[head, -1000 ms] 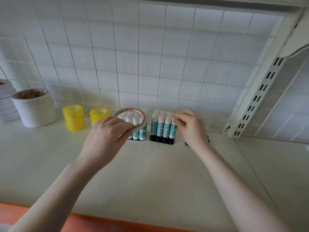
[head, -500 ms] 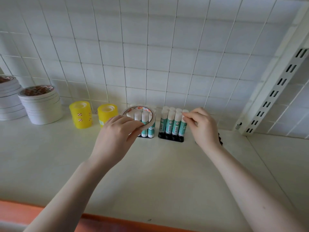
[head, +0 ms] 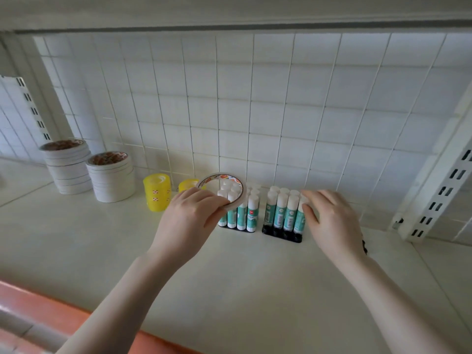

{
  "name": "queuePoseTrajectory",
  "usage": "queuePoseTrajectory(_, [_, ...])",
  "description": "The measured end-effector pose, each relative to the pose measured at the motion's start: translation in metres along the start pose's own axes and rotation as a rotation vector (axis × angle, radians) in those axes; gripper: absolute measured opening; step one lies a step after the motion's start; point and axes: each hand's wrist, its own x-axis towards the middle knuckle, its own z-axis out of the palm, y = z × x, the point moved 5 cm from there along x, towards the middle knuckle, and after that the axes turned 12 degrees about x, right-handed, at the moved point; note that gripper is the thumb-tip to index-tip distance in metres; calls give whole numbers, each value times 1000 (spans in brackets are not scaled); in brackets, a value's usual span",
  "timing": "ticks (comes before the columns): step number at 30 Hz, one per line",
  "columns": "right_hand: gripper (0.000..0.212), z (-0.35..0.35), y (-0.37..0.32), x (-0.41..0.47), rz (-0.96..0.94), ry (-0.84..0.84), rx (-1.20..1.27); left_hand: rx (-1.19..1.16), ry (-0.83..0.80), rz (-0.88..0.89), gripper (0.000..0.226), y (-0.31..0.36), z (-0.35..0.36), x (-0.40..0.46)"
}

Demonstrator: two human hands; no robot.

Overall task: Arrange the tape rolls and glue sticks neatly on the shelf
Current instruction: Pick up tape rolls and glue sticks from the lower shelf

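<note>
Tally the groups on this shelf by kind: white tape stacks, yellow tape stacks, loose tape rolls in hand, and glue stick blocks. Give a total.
White tape stacks: 2, one beside the other
Yellow tape stacks: 2, a taller one and a lower one
Tape roll in the left hand: 1
Glue stick blocks: 2, left and right
Total: 7

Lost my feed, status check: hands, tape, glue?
Left hand grips tape roll. Right hand open against right glue stick block. Nothing blocking.

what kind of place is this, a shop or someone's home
Probably a stationery shop's display shelf: slotted shelving uprights beside a wire grid back panel, plus multiples of stock, stacked tape rolls and rows of glue sticks.
</note>
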Motion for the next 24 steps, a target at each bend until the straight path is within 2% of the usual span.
queuePoseTrajectory(4, [21,0,-21,10,-27,6,40,36,8,-22,31,-11,-11,0])
queuePoseTrajectory(11, [19,27,-80,25,-74,-84,111,57,10,-42,30,-65,-30,-6])
queuePoseTrajectory(16, [15,70,-133,33,-77,-134,101,47,37,-44,34,-130,-50,-16])
queuePoseTrajectory(21, [30,129,-183,33,-29,-158,98,60,22,-22,31,-211,-69,-23])
queuePoseTrajectory(24, [21,165,-209,33,6,-184,73,82,5,-38,19,-256,-76,-25])
